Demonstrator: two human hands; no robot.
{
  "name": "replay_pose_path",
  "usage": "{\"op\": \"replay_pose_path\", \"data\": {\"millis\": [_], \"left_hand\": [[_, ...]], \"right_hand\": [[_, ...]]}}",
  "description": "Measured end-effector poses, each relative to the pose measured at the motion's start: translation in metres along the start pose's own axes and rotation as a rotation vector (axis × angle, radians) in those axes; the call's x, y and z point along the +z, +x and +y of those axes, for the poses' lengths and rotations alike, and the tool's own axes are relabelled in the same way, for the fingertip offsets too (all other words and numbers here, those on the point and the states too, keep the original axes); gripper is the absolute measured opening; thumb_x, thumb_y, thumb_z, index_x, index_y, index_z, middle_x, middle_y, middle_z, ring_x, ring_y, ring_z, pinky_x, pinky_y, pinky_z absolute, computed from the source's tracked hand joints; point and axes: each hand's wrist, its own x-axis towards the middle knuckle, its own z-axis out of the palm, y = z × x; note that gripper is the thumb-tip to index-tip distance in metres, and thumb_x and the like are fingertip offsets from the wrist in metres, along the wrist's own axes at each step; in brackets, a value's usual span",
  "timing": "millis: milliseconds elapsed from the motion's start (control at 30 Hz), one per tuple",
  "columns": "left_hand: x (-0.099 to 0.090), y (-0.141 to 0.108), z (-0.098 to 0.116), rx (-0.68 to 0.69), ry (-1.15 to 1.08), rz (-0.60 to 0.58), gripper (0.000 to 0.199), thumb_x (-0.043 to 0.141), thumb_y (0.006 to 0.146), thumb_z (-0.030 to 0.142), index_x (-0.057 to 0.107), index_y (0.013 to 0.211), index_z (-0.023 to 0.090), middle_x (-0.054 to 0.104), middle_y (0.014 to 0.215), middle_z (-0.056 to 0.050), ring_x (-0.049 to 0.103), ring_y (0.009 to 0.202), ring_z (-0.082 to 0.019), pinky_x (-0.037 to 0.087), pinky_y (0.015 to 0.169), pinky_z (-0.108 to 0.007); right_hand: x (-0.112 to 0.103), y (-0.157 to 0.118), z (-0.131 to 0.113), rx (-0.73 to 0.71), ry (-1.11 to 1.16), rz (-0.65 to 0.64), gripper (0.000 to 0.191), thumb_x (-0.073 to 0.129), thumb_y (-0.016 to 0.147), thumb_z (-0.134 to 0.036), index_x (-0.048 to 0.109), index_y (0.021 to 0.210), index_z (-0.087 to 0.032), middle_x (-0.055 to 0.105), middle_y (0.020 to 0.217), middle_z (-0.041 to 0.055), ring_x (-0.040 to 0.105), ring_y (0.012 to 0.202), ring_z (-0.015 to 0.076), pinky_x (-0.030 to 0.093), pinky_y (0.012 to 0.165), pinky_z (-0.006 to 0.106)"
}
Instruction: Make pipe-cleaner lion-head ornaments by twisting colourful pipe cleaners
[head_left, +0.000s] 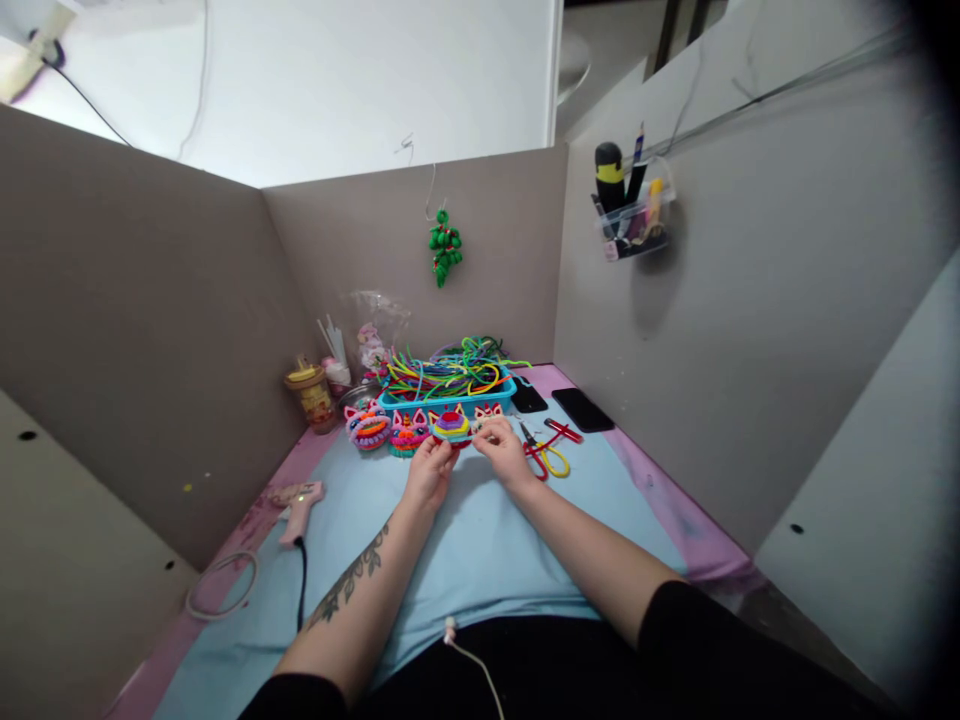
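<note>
Left hand: from my end of the feed, the left hand (433, 468) is curled, thumb and fingers apparently pinching a thin red strip (461, 444). Looks like the steadying grip to me.
Right hand: the right hand (501, 452) has thumb and fingertips drawn together at the strip's other side; I can't tell what they're pinching, way too small.
Ringed toy: the fuzzy toy (451, 424) with purple, yellow and blue rings is right at the fingertips, in front of the basket. Can't tell if it's lifted or standing on the bench (480, 550). Dead centre makes sense, since both hands can get at it.
Other toys: a pink-and-purple one (367, 426) and a pink-and-teal one (409, 434) sit to its left; another (488, 411) is partly behind the right hand. I'd guess they're lined up to be easy to compare.
Basket: the blue basket (405, 406) behind them corrals a tangle of fuzzy sticks (450, 375), probably so every colour is within reach.
Scissors: the scissors (546, 450) lie just beside the right hand, handles toward the person. Handy for a quick grab, imo.
Glue gun: the pink glue gun (301, 512) lies well off to the left, nozzle pointing outward, which I reckon keeps its tip away from fingers.
</note>
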Motion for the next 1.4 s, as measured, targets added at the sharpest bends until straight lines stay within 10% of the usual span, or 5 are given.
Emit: {"op": "replay_pose_path", "data": {"millis": [567,667,767,1100,1400], "left_hand": [[0.001,-0.002,-0.002,-0.053,0.078,0.081,0.043,0.079,0.060,0.020,0.056,0.096,0.019,0.064,0.092,-0.004,0.062,0.079,-0.013,0.047,0.076,-0.027],[0.000,-0.004,0.006,0.098,0.242,0.065,0.061,0.078,0.057,0.015,0.053,0.112,0.024,0.058,0.116,-0.007,0.059,0.099,-0.017,0.046,0.082,-0.027],[-0.003,-0.006,0.021,0.201,0.433,-0.192,0.066,0.079,0.054,0.011,0.056,0.115,0.025,0.050,0.130,-0.009,0.045,0.121,-0.024,0.042,0.093,-0.030],[-0.013,-0.007,0.043,0.363,1.135,-0.581,0.074,0.074,0.065,0.037,0.044,0.131,0.023,0.046,0.134,-0.010,0.043,0.124,-0.027,0.033,0.105,-0.042],[-0.011,-0.006,0.036,0.601,1.265,-0.431,0.044,0.066,0.074,0.036,0.056,0.115,0.023,0.057,0.112,-0.009,0.052,0.107,-0.023,0.041,0.094,-0.042]], "right_hand": [[0.010,0.000,0.011,0.256,0.234,-0.008,0.025,0.070,0.065,-0.042,0.063,0.066,-0.018,0.060,0.100,0.0063,0.055,0.099,0.0221,0.039,0.092,0.038],[0.001,0.002,0.006,0.165,0.079,-0.032,0.020,0.071,0.064,-0.038,0.065,0.065,-0.019,0.055,0.107,0.0079,0.050,0.108,0.0242,0.035,0.096,0.041],[-0.009,0.005,-0.003,0.042,-0.074,-0.120,0.011,0.068,0.068,-0.032,0.068,0.068,-0.021,0.053,0.109,0.0076,0.045,0.114,0.0243,0.031,0.100,0.042],[-0.021,0.005,-0.018,-0.172,-0.234,-0.403,0.007,0.064,0.076,-0.021,0.069,0.072,-0.023,0.054,0.107,0.0046,0.046,0.108,0.0221,0.030,0.099,0.042],[-0.018,-0.002,-0.024,-0.378,-0.279,-0.223,0.006,0.062,0.078,-0.020,0.067,0.076,-0.022,0.056,0.092,0.0043,0.050,0.094,0.0201,0.037,0.090,0.039]]}}
